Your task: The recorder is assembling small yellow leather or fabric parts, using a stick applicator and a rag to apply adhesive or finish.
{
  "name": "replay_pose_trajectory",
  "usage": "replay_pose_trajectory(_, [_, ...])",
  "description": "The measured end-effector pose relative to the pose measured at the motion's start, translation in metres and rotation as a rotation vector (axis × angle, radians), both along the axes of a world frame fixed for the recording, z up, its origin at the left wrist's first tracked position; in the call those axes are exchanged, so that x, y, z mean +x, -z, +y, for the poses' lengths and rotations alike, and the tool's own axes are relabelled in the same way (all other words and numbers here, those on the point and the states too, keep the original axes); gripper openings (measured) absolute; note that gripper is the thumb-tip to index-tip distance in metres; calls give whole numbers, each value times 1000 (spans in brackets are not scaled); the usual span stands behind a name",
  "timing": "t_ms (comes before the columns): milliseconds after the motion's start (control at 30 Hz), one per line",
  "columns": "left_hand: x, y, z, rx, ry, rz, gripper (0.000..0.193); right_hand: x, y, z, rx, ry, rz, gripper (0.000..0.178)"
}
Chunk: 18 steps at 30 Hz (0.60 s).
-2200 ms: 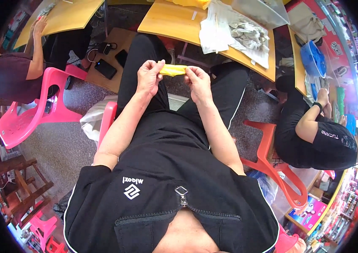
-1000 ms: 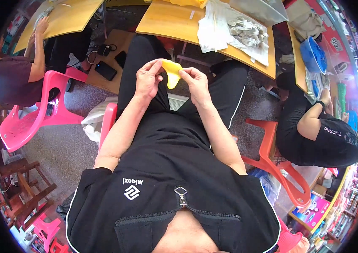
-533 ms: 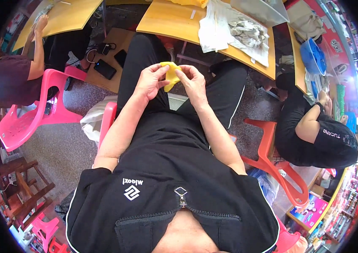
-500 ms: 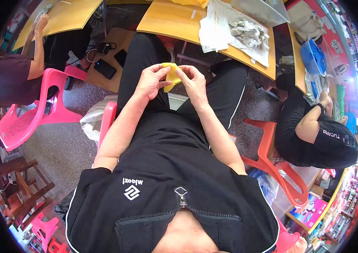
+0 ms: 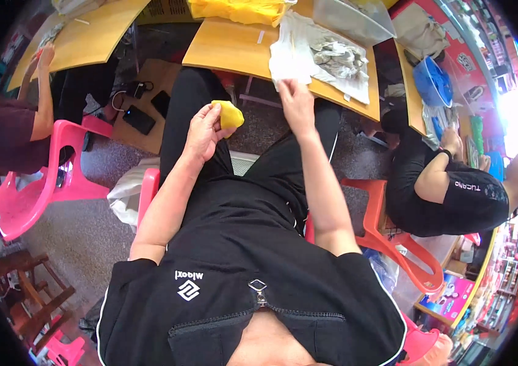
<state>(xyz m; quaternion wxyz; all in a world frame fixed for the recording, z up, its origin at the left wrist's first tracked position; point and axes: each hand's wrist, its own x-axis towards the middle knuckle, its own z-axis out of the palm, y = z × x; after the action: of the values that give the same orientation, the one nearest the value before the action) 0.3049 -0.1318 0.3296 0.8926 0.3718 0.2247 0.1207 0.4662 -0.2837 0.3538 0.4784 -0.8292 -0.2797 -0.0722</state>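
Observation:
My left hand [image 5: 204, 131], above my left thigh, pinches a small, soft yellow piece [image 5: 231, 114], perhaps fabric, between thumb and fingers. The piece sticks out to the right of the fingertips, and its exact kind is not clear. My right hand [image 5: 297, 108] is stretched out, with its fingers a little apart, toward the table's front edge. Its fingertips are by the lower edge of a white cloth [image 5: 289, 52], and nothing shows in them. Farther right on that cloth lies a heap of small greyish-white pieces [image 5: 338, 58], too small to name.
A yellow-filled bin [image 5: 237, 11] and a clear plastic tub [image 5: 356, 18] stand at the table's [image 5: 222, 46] back. People work at both sides. A pink chair [image 5: 57, 177], an orange-red chair [image 5: 375, 226] and a blue basket [image 5: 433, 82] are nearby.
My right hand has let go of the yellow piece and moved up and right toward the white cloth. The left hand keeps the piece, now a little farther left. The whole view has shifted slightly.

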Motion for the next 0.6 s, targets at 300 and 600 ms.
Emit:
replay_pose_trajectory(300, [18, -40, 11, -16, 73, -88, 21, 121, 19, 17, -492, 157, -111, 36])
replay_pose_trajectory(600, [16, -19, 46, -385, 100, -197, 23, -2, -38, -38, 306, -259, 752, 27])
